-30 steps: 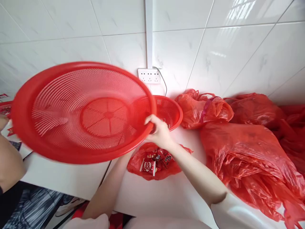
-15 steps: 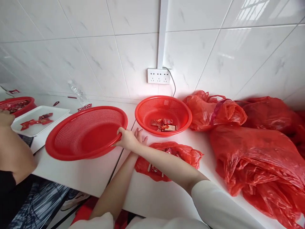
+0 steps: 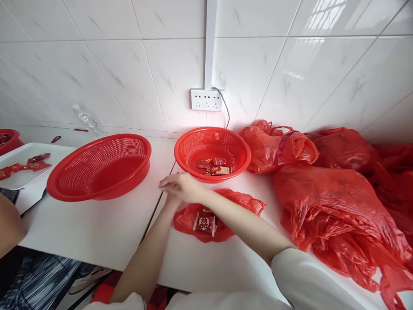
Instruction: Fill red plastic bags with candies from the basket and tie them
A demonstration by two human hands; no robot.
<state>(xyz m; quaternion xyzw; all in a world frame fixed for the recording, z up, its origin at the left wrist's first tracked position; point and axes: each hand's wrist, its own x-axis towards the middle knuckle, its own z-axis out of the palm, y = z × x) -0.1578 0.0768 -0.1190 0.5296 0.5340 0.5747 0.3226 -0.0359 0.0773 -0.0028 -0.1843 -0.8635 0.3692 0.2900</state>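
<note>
My right hand (image 3: 180, 188) reaches across to the left and holds nothing, its fingers loosely bent and a little apart. Behind and under it is my left hand (image 3: 173, 200), its fingers mostly hidden. A large red plastic basket (image 3: 142, 175) tilts on the table to the left, apart from both hands. Just beyond my hands a smaller red basket (image 3: 244, 164) holds several small red packets (image 3: 214, 167). Partly under my right forearm lies an open red plastic bag (image 3: 244, 200) with a red-and-white packet (image 3: 204, 224) in it.
At the left, a white tray (image 3: 66, 150) bears red wrapped pieces (image 3: 38, 161), near another red basket (image 3: 14, 142) and a co-worker's arm (image 3: 9, 224). A clear bottle (image 3: 88, 122) lies by the wall. Bulky red bags (image 3: 332, 202) fill the right side below a power strip (image 3: 206, 100).
My right hand has let go of the large basket's rim, and that basket now rests farther left. My hands have come together, right over left. The view has shifted slightly rightward.
</note>
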